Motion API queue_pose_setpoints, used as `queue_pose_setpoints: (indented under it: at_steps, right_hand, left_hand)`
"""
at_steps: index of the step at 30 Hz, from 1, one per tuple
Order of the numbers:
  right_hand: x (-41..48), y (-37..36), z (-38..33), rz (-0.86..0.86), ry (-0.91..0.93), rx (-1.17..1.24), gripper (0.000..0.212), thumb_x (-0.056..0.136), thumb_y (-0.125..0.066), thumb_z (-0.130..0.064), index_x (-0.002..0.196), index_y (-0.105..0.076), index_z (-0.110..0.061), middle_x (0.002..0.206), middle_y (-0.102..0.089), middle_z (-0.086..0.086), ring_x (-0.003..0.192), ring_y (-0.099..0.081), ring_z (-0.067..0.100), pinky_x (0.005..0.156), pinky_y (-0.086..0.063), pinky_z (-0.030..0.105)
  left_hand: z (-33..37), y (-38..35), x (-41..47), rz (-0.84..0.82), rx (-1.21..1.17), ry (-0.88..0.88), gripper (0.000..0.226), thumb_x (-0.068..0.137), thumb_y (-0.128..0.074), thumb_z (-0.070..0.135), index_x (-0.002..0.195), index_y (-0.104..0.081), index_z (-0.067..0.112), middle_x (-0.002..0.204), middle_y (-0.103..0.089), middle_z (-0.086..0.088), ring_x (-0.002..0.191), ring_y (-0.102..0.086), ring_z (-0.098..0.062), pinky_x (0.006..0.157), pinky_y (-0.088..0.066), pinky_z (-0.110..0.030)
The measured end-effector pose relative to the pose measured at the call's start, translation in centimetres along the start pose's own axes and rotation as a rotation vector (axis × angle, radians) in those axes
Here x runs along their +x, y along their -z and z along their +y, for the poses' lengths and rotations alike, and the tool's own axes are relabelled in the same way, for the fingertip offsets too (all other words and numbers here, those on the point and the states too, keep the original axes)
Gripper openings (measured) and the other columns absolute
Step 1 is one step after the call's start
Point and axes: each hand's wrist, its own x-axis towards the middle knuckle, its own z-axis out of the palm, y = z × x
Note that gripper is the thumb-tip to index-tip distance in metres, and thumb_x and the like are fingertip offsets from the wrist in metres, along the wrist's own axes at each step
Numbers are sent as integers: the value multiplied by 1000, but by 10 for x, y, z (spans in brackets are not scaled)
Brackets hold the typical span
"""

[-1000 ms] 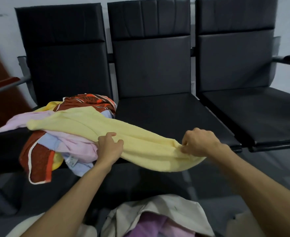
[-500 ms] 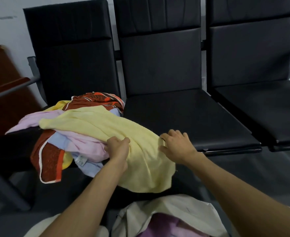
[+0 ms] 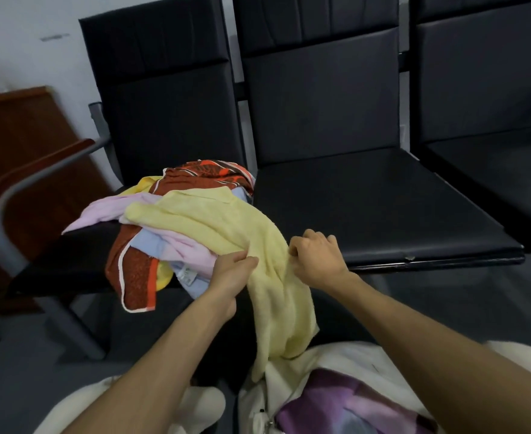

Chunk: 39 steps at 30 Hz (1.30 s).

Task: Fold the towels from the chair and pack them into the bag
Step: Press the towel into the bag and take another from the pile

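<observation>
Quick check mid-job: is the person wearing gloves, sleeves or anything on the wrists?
No. The left hand and right hand are bare, with no gloves, rings, watch or bracelet visible. The left forearm and right forearm are uncovered to the frame edge; no sleeve shows.

Noted dim, flat indoor light; could not tell source. Detail lost on black chairs (image 3: 320,98), faint sheen only. Brightest patch was yellow towel (image 3: 226,223). Saw armrest (image 3: 38,173) at left smeared by blur. Edges bent by wide lens; forearms (image 3: 151,371) soft near bottom.
</observation>
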Motion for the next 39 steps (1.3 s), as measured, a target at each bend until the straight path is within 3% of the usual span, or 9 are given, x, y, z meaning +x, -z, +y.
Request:
queue_pose_setpoints:
  at_steps: [4, 7, 9, 15, 19, 22, 28, 34, 39]
  right_hand:
    - [0, 24, -4, -104, -249, 606, 18, 87, -47, -10, 92, -62, -16, 96, -62, 2, 92, -58, 20, 88, -48, 38]
    - [-9, 51, 2, -168, -334, 1197, 16, 88, -50, -2, 81, -59, -13, 82, -59, 4, 75, -60, 17, 79, -55, 38]
    - [-16, 65, 12, -139, -339, 1303, 19, 90, -51, 1, 78, -60, -11, 73, -55, 3, 62, -55, 14, 70, -51, 36]
    - [-41, 82, 45, -249, -416, 1161, 22, 91, -66, -19, 99, -72, 0, 96, -72, 14, 83, -70, 23, 75, -57, 37]
    - [-49, 74, 57, -448, -479, 856, 41, 75, -81, -40, 97, -75, -6, 96, -75, 8, 90, -73, 24, 85, -58, 43]
    - [-51, 70, 56, -534, -434, 748, 29, 80, -77, -35, 98, -76, -12, 99, -75, 4, 93, -72, 21, 88, -57, 42]
    - [-56, 80, 41, -332, -321, 1055, 4, 86, -68, -7, 85, -66, -4, 93, -71, 13, 88, -68, 25, 85, -55, 40]
    - [-66, 94, 36, -272, -434, 1231, 32, 90, -65, -30, 112, -68, -7, 107, -72, 9, 94, -70, 22, 70, -55, 32]
    - [-74, 83, 39, -225, -511, 1001, 18, 89, -68, -22, 103, -73, -12, 104, -73, 10, 95, -70, 25, 84, -58, 42]
  left_hand:
    - [3, 17, -9, -49, 55, -28, 12, 92, -57, 10, 92, -69, 15, 92, -69, 4, 95, -62, -15, 84, -49, -29]
    - [5, 32, -16, -23, -4, -21, 11, 91, -56, 10, 92, -67, 14, 92, -68, 0, 90, -61, -16, 71, -46, -26]
    - [4, 41, -21, 6, -154, 25, 12, 89, -56, 10, 95, -66, 9, 90, -67, -6, 79, -61, -17, 64, -45, -27]
    - [-5, 49, -39, -51, -454, 82, 36, 90, -55, 18, 126, -57, 15, 113, -68, -6, 97, -65, -21, 68, -51, -30]
    - [-1, 44, -46, -63, -446, 58, 28, 93, -60, 21, 121, -59, 19, 113, -70, -4, 105, -65, -21, 90, -52, -38]
    - [-1, 40, -46, -37, -424, 36, 15, 95, -57, 19, 109, -62, 22, 111, -69, -3, 105, -63, -20, 96, -50, -40]
    - [1, 45, -42, -70, -370, 7, 21, 97, -51, 15, 112, -63, 24, 116, -67, -1, 108, -61, -20, 87, -51, -34]
    - [10, 57, -46, -55, -424, 42, 35, 87, -60, 28, 122, -59, 22, 115, -68, -4, 101, -62, -20, 72, -49, -31]
    - [10, 60, -51, -101, -301, 4, 49, 84, -64, 46, 125, -61, 19, 118, -68, -3, 93, -60, -13, 87, -49, -35]
